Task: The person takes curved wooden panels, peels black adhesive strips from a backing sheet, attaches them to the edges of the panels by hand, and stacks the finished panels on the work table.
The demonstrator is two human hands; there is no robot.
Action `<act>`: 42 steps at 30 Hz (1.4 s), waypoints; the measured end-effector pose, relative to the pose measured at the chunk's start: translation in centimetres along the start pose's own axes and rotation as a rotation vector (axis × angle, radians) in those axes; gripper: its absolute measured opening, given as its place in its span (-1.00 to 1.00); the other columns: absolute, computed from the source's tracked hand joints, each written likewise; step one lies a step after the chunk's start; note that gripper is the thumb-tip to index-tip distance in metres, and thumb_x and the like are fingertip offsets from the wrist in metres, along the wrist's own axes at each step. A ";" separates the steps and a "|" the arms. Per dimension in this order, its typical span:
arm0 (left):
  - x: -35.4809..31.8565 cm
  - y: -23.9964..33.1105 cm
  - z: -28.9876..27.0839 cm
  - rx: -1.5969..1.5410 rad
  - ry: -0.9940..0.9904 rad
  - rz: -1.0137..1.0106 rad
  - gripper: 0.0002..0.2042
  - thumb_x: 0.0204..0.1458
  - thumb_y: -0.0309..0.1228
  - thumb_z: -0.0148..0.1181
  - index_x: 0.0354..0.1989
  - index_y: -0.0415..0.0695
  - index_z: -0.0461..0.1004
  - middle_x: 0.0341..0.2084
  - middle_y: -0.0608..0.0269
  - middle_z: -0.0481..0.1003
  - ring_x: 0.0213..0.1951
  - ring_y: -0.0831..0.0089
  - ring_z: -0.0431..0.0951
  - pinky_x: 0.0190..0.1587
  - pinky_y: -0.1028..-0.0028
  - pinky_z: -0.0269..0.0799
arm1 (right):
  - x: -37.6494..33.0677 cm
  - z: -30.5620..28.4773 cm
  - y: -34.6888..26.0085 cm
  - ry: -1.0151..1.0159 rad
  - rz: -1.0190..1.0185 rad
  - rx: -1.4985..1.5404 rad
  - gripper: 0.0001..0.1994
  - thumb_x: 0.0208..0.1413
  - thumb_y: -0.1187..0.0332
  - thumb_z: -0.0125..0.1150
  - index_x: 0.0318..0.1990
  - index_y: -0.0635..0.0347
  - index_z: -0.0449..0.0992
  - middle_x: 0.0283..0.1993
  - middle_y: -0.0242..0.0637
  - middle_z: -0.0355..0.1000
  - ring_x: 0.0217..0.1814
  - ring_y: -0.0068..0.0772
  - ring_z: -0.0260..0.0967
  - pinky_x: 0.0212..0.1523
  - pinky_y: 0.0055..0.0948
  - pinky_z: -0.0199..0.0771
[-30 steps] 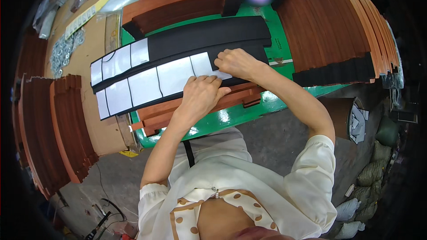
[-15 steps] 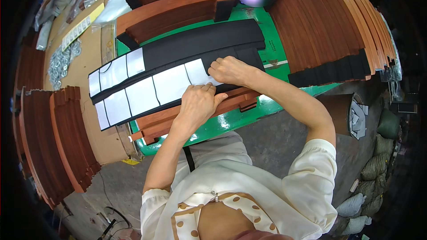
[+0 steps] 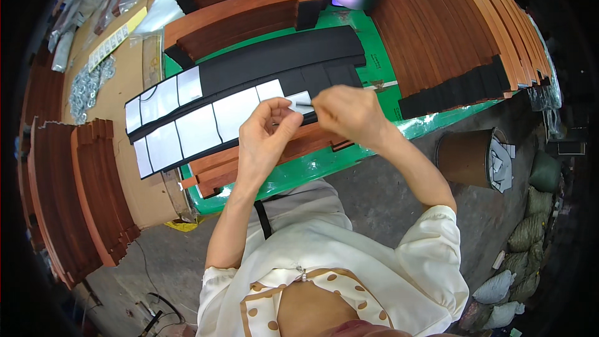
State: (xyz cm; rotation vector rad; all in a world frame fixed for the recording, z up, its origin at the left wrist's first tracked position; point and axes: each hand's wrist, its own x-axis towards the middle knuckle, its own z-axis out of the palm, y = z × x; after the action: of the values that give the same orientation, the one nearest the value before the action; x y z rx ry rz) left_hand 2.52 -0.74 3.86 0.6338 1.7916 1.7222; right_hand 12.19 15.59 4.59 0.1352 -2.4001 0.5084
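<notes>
Two long black sheets lie side by side on the green table. White backing paper covers the left part of the far black sheet (image 3: 281, 55) and much of the near black sheet (image 3: 334, 76). Dark lines divide the white backing paper (image 3: 234, 114) into panels. Above the near sheet's right part, my right hand (image 3: 350, 113) is closed, slightly blurred, at one end of a small grey-and-white strip (image 3: 303, 103). My left hand (image 3: 269, 137) is raised beside it, fingers curled and thumb close to the index finger; whether anything is pinched there is too small to make out.
Reddish-brown curved boards (image 3: 443, 31) with black ends are stacked at right; similar boards (image 3: 78, 193) stand at left. One curved piece (image 3: 243, 15) lies beyond the sheets. Clear plastic bags and metal links (image 3: 90, 90) lie on cardboard. A brown bin (image 3: 465, 157) stands at lower right.
Both hands have lifted off the near sheet. My right hand has moved slightly right and nearer me; my left hand has turned and curled its fingers. The small strip shows between them.
</notes>
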 end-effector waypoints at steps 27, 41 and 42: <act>-6.1 -2.0 3.4 -0.328 -0.226 -0.307 -0.76 -0.08 -0.65 0.22 -0.18 -0.26 0.46 -0.31 0.19 0.53 -0.37 0.60 0.51 -0.31 0.64 0.43 | -9.8 -3.3 -5.5 -0.036 0.092 -0.209 -0.79 -0.26 0.45 0.36 -0.38 0.22 0.53 -0.38 -0.34 0.43 -0.31 -0.37 0.43 -0.19 -0.27 0.53; -0.1 -4.3 7.3 0.806 -0.091 0.422 -0.74 -0.24 -0.34 0.36 -0.32 -0.09 0.59 -0.40 0.33 0.55 -0.30 0.32 0.48 -0.22 0.33 0.29 | -7.9 -4.9 2.9 -0.225 0.289 0.079 -0.75 -0.19 0.49 0.36 -0.27 0.25 0.56 -0.31 -0.25 0.50 -0.25 -0.23 0.46 -0.27 -0.33 0.47; -0.1 -4.2 7.3 0.805 -0.092 0.409 -0.76 -0.25 -0.35 0.36 -0.33 -0.09 0.60 -0.41 0.32 0.55 -0.32 0.33 0.49 -0.23 0.34 0.30 | -7.8 -4.8 3.2 -0.229 0.287 0.079 -0.75 -0.19 0.49 0.36 -0.27 0.25 0.56 -0.31 -0.25 0.50 -0.25 -0.23 0.46 -0.27 -0.33 0.47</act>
State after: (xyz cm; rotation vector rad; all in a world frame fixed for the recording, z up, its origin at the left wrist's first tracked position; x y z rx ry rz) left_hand 7.84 4.27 -0.43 1.4608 2.3906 1.0972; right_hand 20.30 20.12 1.96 -0.1261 -2.6404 0.7553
